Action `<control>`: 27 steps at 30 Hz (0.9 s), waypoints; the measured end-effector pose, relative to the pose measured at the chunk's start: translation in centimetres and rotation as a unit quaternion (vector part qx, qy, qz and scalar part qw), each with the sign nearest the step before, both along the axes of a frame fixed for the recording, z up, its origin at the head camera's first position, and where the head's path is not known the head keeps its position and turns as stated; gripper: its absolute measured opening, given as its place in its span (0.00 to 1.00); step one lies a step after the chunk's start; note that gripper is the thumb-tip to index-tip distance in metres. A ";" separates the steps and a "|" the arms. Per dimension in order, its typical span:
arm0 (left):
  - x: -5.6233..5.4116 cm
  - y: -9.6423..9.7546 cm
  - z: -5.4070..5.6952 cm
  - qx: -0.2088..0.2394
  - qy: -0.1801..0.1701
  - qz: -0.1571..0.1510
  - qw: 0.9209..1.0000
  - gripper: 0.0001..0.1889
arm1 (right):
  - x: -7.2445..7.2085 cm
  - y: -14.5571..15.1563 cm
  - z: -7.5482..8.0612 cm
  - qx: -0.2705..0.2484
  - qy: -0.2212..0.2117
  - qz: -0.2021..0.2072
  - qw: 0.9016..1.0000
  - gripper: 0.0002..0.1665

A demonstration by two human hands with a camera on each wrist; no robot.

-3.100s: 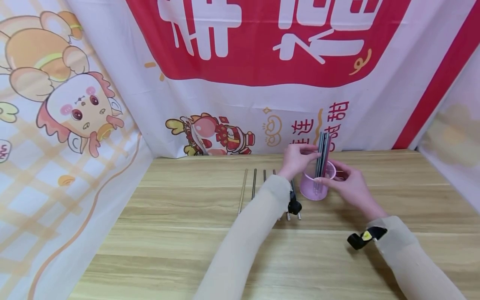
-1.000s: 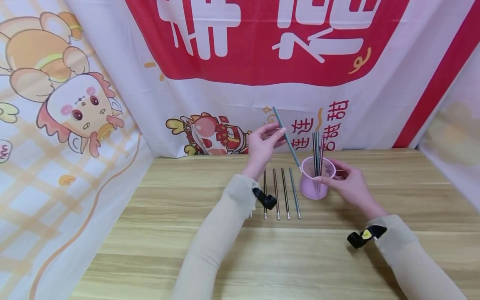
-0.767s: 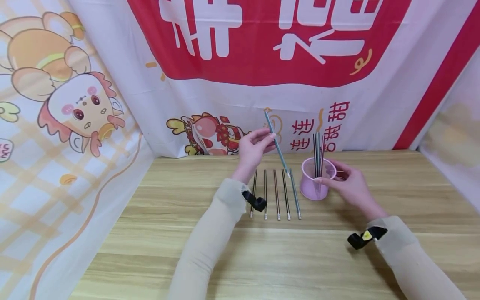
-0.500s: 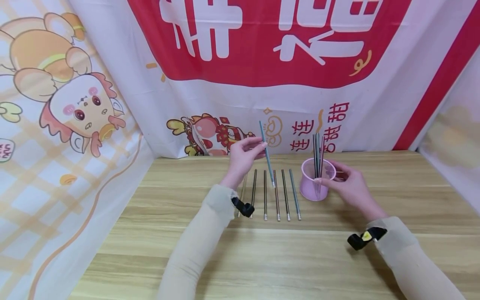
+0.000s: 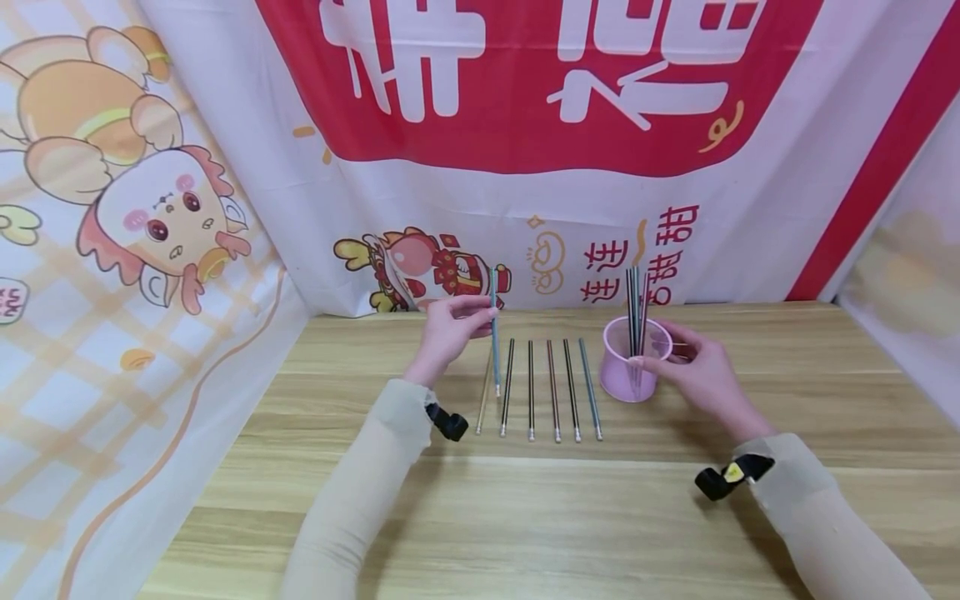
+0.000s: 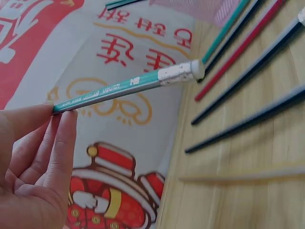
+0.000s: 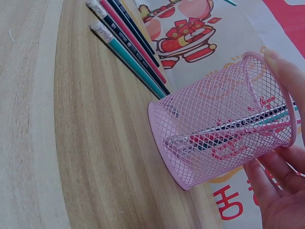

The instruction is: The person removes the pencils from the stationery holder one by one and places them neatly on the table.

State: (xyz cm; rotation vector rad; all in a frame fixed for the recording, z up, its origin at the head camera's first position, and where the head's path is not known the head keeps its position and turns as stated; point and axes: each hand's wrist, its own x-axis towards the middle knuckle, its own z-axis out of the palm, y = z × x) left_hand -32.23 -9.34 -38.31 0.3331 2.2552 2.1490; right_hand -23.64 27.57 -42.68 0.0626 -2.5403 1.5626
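Observation:
My left hand [image 5: 447, 332] pinches a teal pencil [image 5: 495, 354] between thumb and fingertips, over the left end of a row of pencils. In the left wrist view, the pencil's white eraser [image 6: 197, 69] points away from the hand. My right hand [image 5: 705, 375] grips the rim of a pink mesh pen holder [image 5: 617, 379], thumb at the near side and fingers behind. Inside the holder, several pencils [image 5: 632, 304] lean together, dark, teal and red. On the table the row runs from a plain wood-coloured pencil [image 5: 483, 408] through black and red ones to a teal pencil [image 5: 589, 387].
The wooden table [image 5: 525, 517] meets a printed cloth backdrop [image 5: 480, 200] right behind the pencils and pen holder. Another printed cloth [image 5: 135, 350] borders the table's left side. A small black camera [image 5: 450, 423] is strapped to the left wrist, another [image 5: 716, 482] to the right.
My left hand has pulled the teal pencil from the pen holder, carried it left over the row and lowered it, turning it nearly upright. My right hand stays on the holder.

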 end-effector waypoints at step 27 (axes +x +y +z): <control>-0.4 -5.3 -4.1 -0.123 -0.119 -0.029 0.985 0.15 | 0.0 -0.1 0.1 0.010 -0.009 -0.002 1.000 0.54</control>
